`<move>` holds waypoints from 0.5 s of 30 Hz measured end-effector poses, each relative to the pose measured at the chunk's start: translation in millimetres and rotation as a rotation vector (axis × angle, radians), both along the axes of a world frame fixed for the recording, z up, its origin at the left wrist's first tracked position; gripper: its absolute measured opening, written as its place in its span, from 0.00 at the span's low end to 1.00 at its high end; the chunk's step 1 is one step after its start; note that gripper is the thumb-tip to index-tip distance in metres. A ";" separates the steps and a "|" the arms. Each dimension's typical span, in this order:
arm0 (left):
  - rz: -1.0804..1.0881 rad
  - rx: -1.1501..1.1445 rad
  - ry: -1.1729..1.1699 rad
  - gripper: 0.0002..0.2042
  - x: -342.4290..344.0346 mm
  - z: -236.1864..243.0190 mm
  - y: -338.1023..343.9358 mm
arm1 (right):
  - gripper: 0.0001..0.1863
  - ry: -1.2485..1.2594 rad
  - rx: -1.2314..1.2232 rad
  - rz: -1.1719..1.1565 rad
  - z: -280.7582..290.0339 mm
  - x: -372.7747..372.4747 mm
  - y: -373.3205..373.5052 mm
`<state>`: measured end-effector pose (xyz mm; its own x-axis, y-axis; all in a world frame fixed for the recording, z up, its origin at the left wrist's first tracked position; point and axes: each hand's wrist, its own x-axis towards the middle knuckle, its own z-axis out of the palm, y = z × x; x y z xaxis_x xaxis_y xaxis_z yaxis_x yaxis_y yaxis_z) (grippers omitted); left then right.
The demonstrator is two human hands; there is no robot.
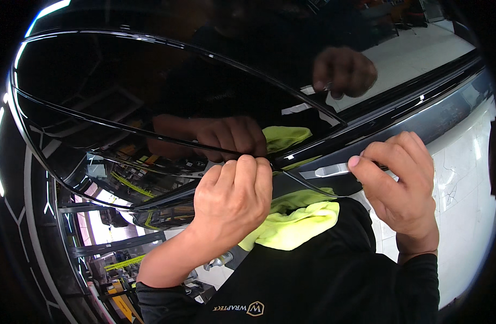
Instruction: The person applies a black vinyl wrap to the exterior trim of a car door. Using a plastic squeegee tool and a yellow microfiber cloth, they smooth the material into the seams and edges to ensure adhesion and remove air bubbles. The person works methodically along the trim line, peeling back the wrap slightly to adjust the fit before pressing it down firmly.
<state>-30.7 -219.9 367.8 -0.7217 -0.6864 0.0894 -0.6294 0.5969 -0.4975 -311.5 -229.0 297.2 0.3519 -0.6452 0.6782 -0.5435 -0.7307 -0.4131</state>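
My left hand [234,189] is closed, its curled fingers pressed against the black trim [172,139] below the dark car window. Whatever those fingers pinch is hidden behind them. To the right, the thumb and bent forefinger of my right hand [396,178] come together at the end of a pale, glossy narrow strip [332,170]. This strip lies along the glossy car body [361,143], close to a thin dark line slanting down from beside my left fingers. A yellow-green cloth [299,227] hangs at the front of my black shirt, between my forearms.
The car's dark glass [113,65] fills the upper view and mirrors my hands and the cloth. Pale tiled floor [458,189] lies to the right. Shelving with assorted goods [118,275] and a silver bottle-like item [221,261] show at lower left.
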 end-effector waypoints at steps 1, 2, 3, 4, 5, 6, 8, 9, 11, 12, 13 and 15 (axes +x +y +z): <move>0.009 0.002 0.029 0.10 0.8 -1.1 0.1 | 0.13 -0.006 -0.006 0.009 -0.9 1.2 -0.6; 0.017 0.004 0.063 0.12 0.8 -2.2 0.4 | 0.13 -0.007 -0.013 0.017 -0.7 2.5 -1.5; 0.024 0.007 0.098 0.14 1.6 -3.7 0.9 | 0.13 -0.007 -0.019 0.025 -0.5 4.5 -2.0; 0.011 0.005 0.146 0.14 4.6 -6.2 1.9 | 0.13 0.026 -0.020 0.031 -0.1 7.3 -2.2; -0.004 0.000 0.194 0.14 8.8 -8.9 2.9 | 0.13 0.059 -0.024 0.037 0.8 10.4 -3.1; -0.019 -0.004 0.241 0.15 12.7 -12.1 4.4 | 0.13 0.091 -0.029 0.042 1.3 13.6 -4.0; -0.002 0.015 0.386 0.16 21.8 -23.0 12.1 | 0.13 0.131 -0.050 0.070 -0.9 21.4 -4.2; 0.006 0.026 0.459 0.17 25.1 -26.5 18.2 | 0.13 0.151 -0.058 0.085 -1.1 24.7 -4.4; 0.068 0.064 0.535 0.19 28.4 -31.3 29.4 | 0.12 0.216 -0.087 0.093 0.3 29.7 -6.7; 0.071 0.062 0.574 0.19 30.3 -36.1 31.1 | 0.12 0.233 -0.102 0.091 -0.5 33.1 -7.8; 0.073 0.060 0.613 0.20 31.4 -40.4 31.9 | 0.12 0.250 -0.118 0.089 -0.5 35.8 -8.8; 0.085 0.051 0.660 0.19 29.2 -46.5 33.9 | 0.12 0.277 -0.139 0.099 3.0 38.9 -10.5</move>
<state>-1.6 -186.0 321.3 -0.4695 -0.7539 0.4596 -0.8383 0.5441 0.0360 -272.6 -239.5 300.1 0.5919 -0.5065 0.6270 -0.5449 -0.8246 -0.1517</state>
